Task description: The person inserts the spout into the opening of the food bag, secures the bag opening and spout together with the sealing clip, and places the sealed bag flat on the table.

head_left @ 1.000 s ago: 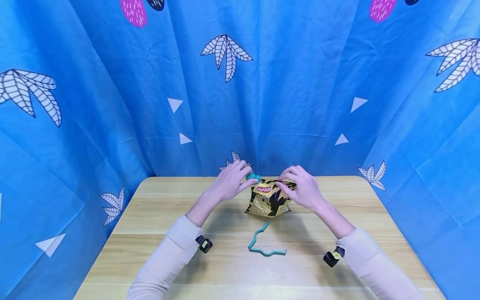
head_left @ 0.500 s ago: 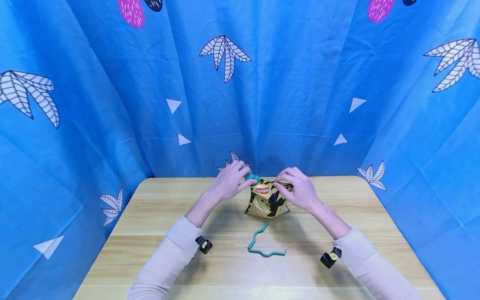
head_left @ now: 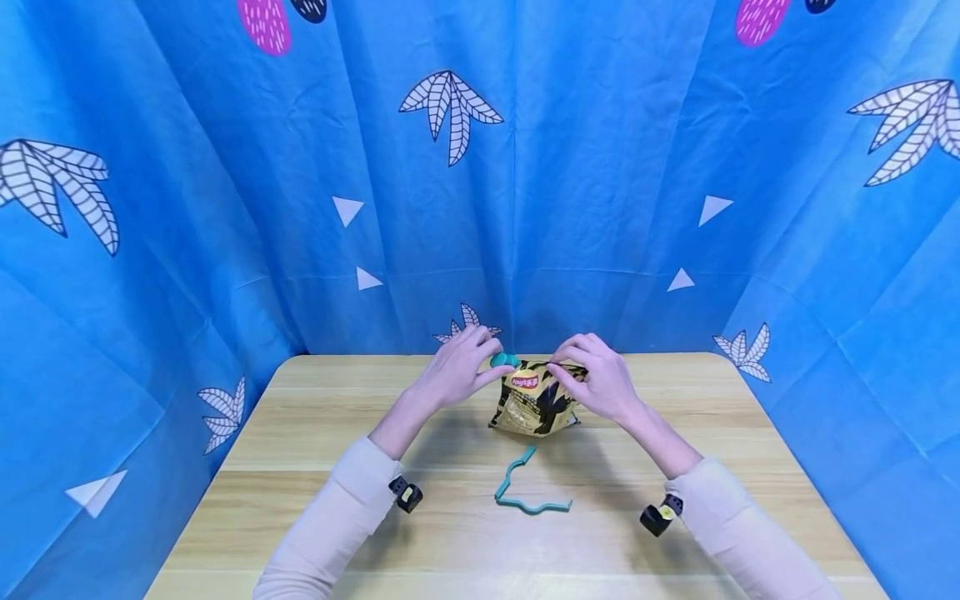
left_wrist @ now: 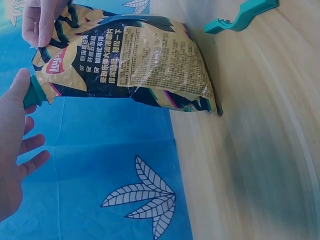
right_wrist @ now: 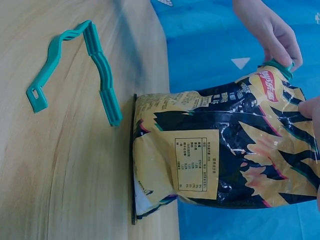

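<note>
A gold and black bag of chips (head_left: 536, 408) stands upright on the table, its label facing the head camera. At its upper left corner sits a teal round cap-like piece (head_left: 505, 360), which my left hand (head_left: 460, 367) pinches between thumb and fingers. My right hand (head_left: 596, 375) pinches the top edge of the bag on the right side. In the left wrist view the teal piece (left_wrist: 35, 92) is against the bag's corner; how it joins the bag is hidden. A teal hinged bag clip (head_left: 510, 492), spread open in an angle, lies on the table in front of the bag.
The pale wooden table (head_left: 300, 500) ends behind the bag, where a blue printed curtain (head_left: 585, 208) hangs; it also surrounds the sides. Small black cameras are strapped to both sleeves, the left one (head_left: 408, 495) and the right one (head_left: 658, 518).
My left hand has dropped slightly with the teal piece at the bag's corner. My right hand has shifted a little left along the top edge. The bag clip lies as before.
</note>
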The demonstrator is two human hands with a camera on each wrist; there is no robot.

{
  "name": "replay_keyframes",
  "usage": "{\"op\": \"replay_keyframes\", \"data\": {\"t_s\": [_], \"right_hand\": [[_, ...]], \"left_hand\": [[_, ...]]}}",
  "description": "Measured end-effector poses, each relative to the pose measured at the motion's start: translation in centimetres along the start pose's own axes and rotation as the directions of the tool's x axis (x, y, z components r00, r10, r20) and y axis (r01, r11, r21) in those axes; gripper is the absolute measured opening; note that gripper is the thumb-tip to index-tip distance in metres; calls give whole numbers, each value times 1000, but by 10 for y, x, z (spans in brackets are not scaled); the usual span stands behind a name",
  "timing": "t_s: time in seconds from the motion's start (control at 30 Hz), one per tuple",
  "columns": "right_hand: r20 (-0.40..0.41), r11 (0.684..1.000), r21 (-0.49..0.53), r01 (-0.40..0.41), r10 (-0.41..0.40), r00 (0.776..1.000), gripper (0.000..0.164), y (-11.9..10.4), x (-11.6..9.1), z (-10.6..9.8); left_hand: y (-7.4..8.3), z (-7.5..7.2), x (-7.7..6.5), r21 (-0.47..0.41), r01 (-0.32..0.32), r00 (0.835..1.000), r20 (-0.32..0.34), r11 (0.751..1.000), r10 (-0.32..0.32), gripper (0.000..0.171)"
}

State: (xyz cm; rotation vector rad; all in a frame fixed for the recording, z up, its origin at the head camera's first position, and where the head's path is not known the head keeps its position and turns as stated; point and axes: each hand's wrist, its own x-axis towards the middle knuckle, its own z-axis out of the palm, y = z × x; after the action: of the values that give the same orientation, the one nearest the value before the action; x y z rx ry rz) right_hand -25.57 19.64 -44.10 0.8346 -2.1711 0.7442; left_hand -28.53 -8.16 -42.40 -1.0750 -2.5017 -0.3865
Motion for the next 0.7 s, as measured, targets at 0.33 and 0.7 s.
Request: {"op": "replay_keyframes", "data": {"t_s": [0.33,0.7], "right_hand": [[7,1000,7,8,-8,1000,7,1,0,1],[27,1000,27,14,-15,1000,7,1,-2,-1]], "left_hand": [[3,0,-2,-9,24,999,46,1000,-23,32],[4,-1,2,-6,18,998,64,1000,-17,32]]}}
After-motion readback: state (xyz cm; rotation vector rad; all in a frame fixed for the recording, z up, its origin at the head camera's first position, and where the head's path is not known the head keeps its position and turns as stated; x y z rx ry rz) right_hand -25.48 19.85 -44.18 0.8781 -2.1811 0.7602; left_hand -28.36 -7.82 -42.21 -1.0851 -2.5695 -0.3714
